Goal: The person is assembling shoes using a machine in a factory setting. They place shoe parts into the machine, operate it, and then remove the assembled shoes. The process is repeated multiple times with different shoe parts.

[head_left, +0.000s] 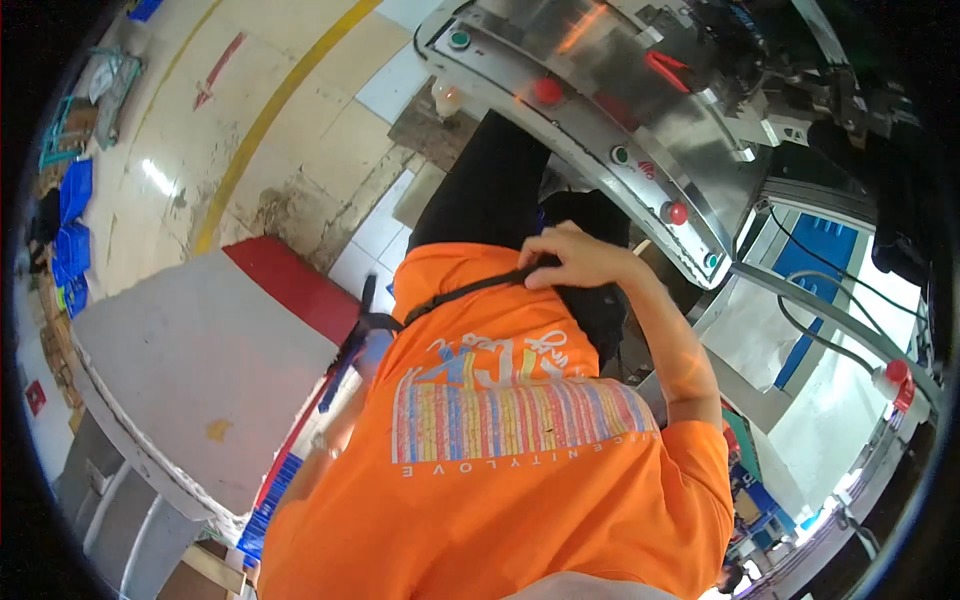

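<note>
Nearest is the orange shirt (500,520) of the person, with a block of coloured stripes and some lettering printed on the front. On the right, the bare arm bends in so that the right hand (575,258) lies at the waist, its fingers curled closely round a black strap (470,291). The strap runs across the lower shirt to the left, where it meets a dark loop and a loose upright end beside the left hip. The left forearm (338,435) lies along the left side of the shirt, partly covered and blurred; the left hand cannot be made out, so I cannot tell whether it is wide, narrow or holding anything. Just beyond the shirt are black trousers (478,185). To the left stands a grey bench (190,370) with a red band (290,285) across its far end and a blue ridged piece (268,512) at its near right corner. To the right, a long control panel (580,140) carries red and green buttons along the front of a steel machine (560,35). Farther off, a yellow line (268,125) curves over the tiled floor (320,140), a red arrow (218,72) lies left of it, and blue bins (74,190) stand at the far left.
</note>
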The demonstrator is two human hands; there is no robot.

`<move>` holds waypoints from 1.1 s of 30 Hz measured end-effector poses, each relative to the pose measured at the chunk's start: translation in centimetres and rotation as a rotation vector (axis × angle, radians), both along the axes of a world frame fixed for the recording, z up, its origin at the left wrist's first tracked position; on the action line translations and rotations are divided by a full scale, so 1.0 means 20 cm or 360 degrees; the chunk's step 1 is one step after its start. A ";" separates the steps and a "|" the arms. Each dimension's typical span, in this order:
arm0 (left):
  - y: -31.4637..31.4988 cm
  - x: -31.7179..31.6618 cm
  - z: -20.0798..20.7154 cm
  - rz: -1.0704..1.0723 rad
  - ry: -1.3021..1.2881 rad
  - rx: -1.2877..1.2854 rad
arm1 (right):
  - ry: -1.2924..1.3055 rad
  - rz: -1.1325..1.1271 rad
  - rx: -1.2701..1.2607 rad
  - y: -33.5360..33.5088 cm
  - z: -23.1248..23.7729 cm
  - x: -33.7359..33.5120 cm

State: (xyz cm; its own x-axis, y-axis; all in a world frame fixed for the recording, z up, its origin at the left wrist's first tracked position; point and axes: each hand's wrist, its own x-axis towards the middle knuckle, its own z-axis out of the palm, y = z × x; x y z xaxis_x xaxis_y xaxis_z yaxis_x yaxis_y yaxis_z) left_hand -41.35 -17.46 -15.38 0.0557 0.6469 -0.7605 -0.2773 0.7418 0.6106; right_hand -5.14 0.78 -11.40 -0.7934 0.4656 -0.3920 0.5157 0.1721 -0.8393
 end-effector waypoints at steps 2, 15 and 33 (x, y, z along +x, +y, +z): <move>-0.06 0.02 -0.03 -0.0084 -0.0004 -0.0059 | -0.0024 -0.0043 0.0114 -0.06 0.06 0.03; 0.23 0.01 -0.01 -0.0717 0.0057 -0.0075 | -0.0356 -0.0658 0.0615 -0.47 0.29 0.18; 0.65 0.05 -0.02 -0.1468 -0.0148 0.0199 | -0.0305 -0.1240 -0.0532 -1.11 0.25 0.59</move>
